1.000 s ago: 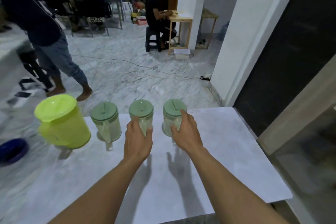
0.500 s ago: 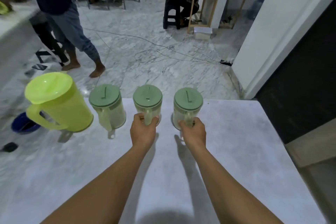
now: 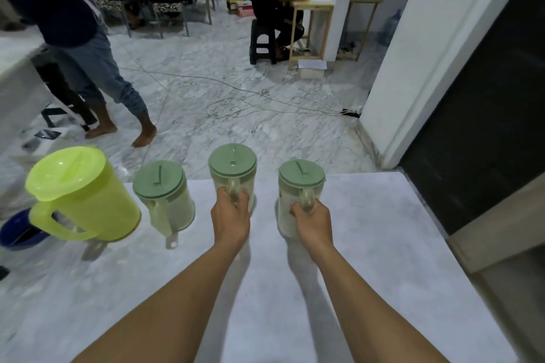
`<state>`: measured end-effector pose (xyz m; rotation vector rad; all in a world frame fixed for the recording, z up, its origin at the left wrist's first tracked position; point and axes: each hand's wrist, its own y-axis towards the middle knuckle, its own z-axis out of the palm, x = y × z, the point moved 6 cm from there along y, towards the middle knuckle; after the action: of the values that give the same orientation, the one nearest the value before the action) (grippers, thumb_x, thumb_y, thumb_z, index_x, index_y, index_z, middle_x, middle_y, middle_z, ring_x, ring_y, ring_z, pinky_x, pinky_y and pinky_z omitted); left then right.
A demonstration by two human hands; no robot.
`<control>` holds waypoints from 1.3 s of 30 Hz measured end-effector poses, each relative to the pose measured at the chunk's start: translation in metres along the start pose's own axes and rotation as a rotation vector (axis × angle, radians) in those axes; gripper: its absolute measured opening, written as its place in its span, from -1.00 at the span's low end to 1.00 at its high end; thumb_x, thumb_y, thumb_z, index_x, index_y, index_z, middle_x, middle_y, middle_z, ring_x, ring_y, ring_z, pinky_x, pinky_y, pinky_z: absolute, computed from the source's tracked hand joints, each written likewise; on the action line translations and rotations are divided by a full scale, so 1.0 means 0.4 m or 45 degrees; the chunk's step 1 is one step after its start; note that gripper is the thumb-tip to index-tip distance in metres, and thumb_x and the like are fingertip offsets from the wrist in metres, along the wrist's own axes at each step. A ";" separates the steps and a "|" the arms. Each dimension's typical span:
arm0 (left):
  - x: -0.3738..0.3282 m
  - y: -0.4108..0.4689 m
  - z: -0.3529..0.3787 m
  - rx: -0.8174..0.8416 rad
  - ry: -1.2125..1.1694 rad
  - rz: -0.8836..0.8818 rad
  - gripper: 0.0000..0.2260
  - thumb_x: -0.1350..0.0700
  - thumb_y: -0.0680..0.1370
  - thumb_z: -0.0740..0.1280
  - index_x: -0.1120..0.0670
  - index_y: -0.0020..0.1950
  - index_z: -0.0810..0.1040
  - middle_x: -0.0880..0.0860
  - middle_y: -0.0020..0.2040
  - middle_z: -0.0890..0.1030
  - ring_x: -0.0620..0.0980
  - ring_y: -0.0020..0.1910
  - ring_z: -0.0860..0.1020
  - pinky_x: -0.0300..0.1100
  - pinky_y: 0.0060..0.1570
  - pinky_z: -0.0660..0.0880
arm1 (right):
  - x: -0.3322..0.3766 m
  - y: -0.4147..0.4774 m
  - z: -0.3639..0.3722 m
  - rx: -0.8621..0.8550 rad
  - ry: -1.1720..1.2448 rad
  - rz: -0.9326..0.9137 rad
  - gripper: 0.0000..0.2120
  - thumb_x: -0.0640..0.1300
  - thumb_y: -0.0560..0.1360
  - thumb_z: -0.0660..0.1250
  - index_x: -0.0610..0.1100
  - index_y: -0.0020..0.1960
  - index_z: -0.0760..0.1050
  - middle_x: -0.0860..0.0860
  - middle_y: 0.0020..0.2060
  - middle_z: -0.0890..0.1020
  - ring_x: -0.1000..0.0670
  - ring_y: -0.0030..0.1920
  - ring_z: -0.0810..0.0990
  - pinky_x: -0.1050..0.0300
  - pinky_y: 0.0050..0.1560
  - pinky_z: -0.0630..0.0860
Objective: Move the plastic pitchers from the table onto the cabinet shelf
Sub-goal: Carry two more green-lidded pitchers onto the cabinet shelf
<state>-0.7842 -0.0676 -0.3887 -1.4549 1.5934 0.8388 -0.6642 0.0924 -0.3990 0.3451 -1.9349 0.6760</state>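
Observation:
Several plastic pitchers stand in a row at the far edge of the white marble table (image 3: pixel 383 244). My left hand (image 3: pixel 231 216) is closed around the handle of a clear pitcher with a green lid (image 3: pixel 233 163). My right hand (image 3: pixel 312 221) grips the handle of a like pitcher (image 3: pixel 300 177) to its right, which seems slightly raised and tilted. A third clear pitcher with a green lid (image 3: pixel 162 194) stands untouched to the left. A big lime-green pitcher (image 3: pixel 79 194) sits at the far left.
A cabinet's pale wooden edge (image 3: pixel 495 233) borders the table on the right, below a dark panel. Beyond the table a barefoot person (image 3: pixel 88 68) walks on the marble floor, cables trail across it, and another person sits on a stool. A blue bowl (image 3: pixel 14 233) lies at the left.
Both hands have shifted from the pitchers' bodies to their handles and closed on them. The two gripped pitchers sit a little nearer and higher than before. The view has tilted.

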 end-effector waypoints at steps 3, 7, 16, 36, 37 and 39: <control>-0.070 -0.009 -0.023 0.006 -0.036 0.088 -0.76 -0.01 0.61 0.23 0.18 -0.02 0.44 0.10 -0.17 0.54 0.12 -0.16 0.47 -0.11 -0.20 0.30 | 0.030 -0.025 -0.039 -0.070 0.041 0.014 -0.84 -0.10 0.49 0.38 -0.19 -0.02 0.61 -0.10 -0.13 0.70 -0.13 -0.09 0.65 0.06 -0.07 0.55; -0.154 -0.017 -0.062 0.002 -0.125 0.157 -0.75 0.00 0.61 0.23 0.20 -0.07 0.44 0.01 -0.28 0.48 0.03 -0.26 0.43 -0.11 -0.25 0.25 | 0.097 -0.080 -0.079 -0.175 0.115 -0.034 -0.83 -0.12 0.49 0.37 -0.24 -0.09 0.59 -0.14 -0.22 0.69 -0.12 -0.20 0.62 0.05 -0.17 0.49; -0.289 -0.110 -0.188 0.298 -0.306 0.406 -0.77 0.03 0.57 0.29 0.20 -0.08 0.48 0.09 -0.25 0.57 -0.06 -0.32 0.48 -0.39 -0.42 0.30 | 0.214 -0.354 -0.179 -0.515 0.269 -0.130 -0.88 -0.16 0.52 0.33 -0.18 -0.17 0.49 -0.08 -0.32 0.58 -0.04 -0.34 0.51 0.11 -0.32 0.39; -0.710 -0.882 -0.383 0.977 -0.643 0.799 -0.83 0.03 0.50 0.33 0.13 -0.09 0.59 0.04 -0.22 0.60 0.07 -0.20 0.54 -0.13 -0.19 0.40 | 0.266 -1.252 -0.774 -1.353 0.245 -0.236 -0.85 -0.10 0.46 0.35 -0.18 -0.12 0.61 -0.06 -0.30 0.63 -0.06 -0.25 0.58 0.05 -0.19 0.49; -0.721 -0.929 -0.390 0.999 -0.648 0.804 -0.83 0.03 0.51 0.32 0.13 -0.07 0.58 0.05 -0.18 0.60 0.07 -0.18 0.54 -0.13 -0.16 0.39 | 0.257 -1.296 -0.805 -1.392 0.244 -0.244 -0.88 -0.09 0.45 0.35 -0.14 -0.14 0.60 -0.04 -0.30 0.63 -0.06 -0.24 0.60 0.02 -0.16 0.52; -0.744 -1.030 -0.411 1.059 -0.661 0.837 -0.84 0.04 0.51 0.31 0.12 -0.06 0.55 0.06 -0.15 0.61 0.08 -0.17 0.53 -0.13 -0.14 0.38 | 0.234 -1.395 -0.864 -1.474 0.243 -0.240 -0.92 -0.10 0.47 0.36 -0.10 -0.15 0.59 -0.03 -0.27 0.64 -0.05 -0.20 0.62 -0.03 -0.10 0.57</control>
<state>-0.3914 -0.1244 -0.0311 -0.1012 1.6938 0.6782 -0.1655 -0.1444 -0.0313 -0.2596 -1.7643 -0.5522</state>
